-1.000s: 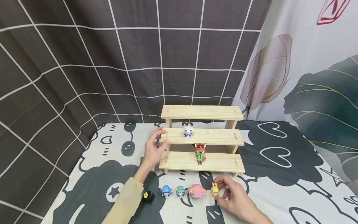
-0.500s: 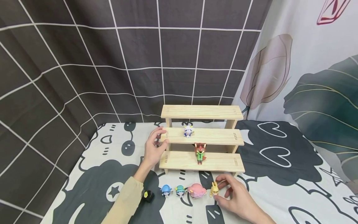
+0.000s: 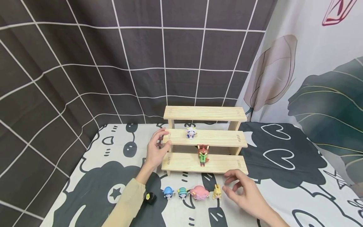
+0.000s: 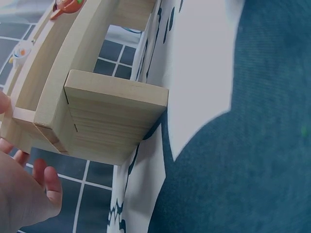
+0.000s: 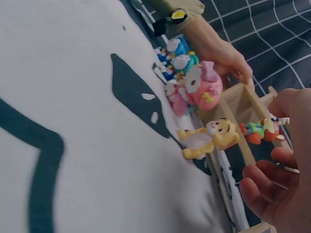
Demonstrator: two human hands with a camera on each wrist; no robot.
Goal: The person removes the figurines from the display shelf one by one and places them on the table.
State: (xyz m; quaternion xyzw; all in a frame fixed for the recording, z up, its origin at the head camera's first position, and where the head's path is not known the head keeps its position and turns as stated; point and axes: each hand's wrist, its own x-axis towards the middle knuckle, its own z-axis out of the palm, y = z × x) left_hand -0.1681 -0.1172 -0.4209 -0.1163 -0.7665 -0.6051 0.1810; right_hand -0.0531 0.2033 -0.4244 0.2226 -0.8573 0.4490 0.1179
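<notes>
A three-tier wooden display shelf [image 3: 204, 137] stands on the patterned cloth. My left hand [image 3: 155, 152] holds the left end of its middle tier, with thumb and fingers at the board's edges; the left wrist view shows fingertips against the wood. My right hand [image 3: 246, 192] is just right of a yellow long-eared figurine [image 3: 217, 192], apart from it, with relaxed fingers and nothing held. That figurine stands upright at the right end of a row with a pink round figurine [image 3: 199, 193], a green-hatted one [image 3: 182, 193] and a blue-hatted one [image 3: 168, 193].
On the middle tier stands a small white-and-blue figurine [image 3: 191, 133]. A red fox figurine [image 3: 202, 155] in green stands on the bottom tier. Near the left sleeve sits a black device [image 3: 150, 198] with a yellow mark. A dark gridded curtain [image 3: 136, 56] hangs behind.
My right hand has let go of the yellow figurine and moved slightly right and up. The figurine stays standing in the row. My left hand has not moved.
</notes>
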